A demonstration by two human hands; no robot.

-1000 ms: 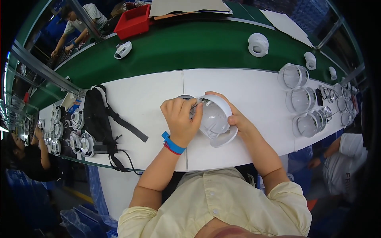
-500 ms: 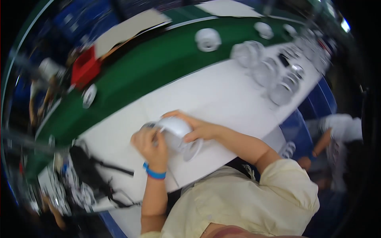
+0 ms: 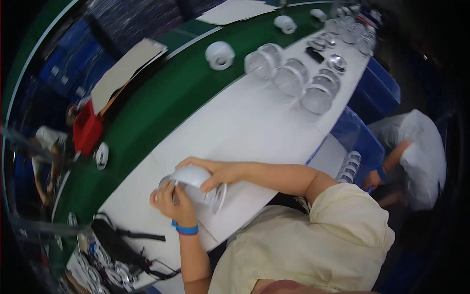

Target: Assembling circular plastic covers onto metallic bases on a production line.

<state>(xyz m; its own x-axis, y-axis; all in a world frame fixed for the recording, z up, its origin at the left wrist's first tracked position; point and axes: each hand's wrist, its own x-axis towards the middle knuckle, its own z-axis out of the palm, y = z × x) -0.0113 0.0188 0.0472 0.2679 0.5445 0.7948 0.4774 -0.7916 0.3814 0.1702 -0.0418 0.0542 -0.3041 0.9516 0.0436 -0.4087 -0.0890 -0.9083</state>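
Note:
Over the white table, both my hands hold a white, rounded lamp housing (image 3: pixel 192 177) with a wide flat ring at one end. My right hand (image 3: pixel 215 172) wraps over its top and side, thumb on the near side. At the opposite, left end, my left hand (image 3: pixel 174 202) has its fingers bent and pinched against the housing's edge, beside a greyish round part. Whether a small piece sits between those fingertips is hidden. A blue wristband (image 3: pixel 185 228) is on my left wrist.
Several similar white housings (image 3: pixel 318 98) stand at the table's far right, near a small black object (image 3: pixel 315 55). A green conveyor belt (image 3: pixel 142 117) runs behind, carrying another housing (image 3: pixel 220 55). A black strapped bag (image 3: pixel 115 240) lies at left. Blue bins (image 3: pixel 360 139) and a bending person (image 3: pixel 411 152) are at right.
My view has turned, so the table and belt appear tilted more steeply and the far housings sit further left. Both hands keep their hold on the lamp housing, with little change in grip.

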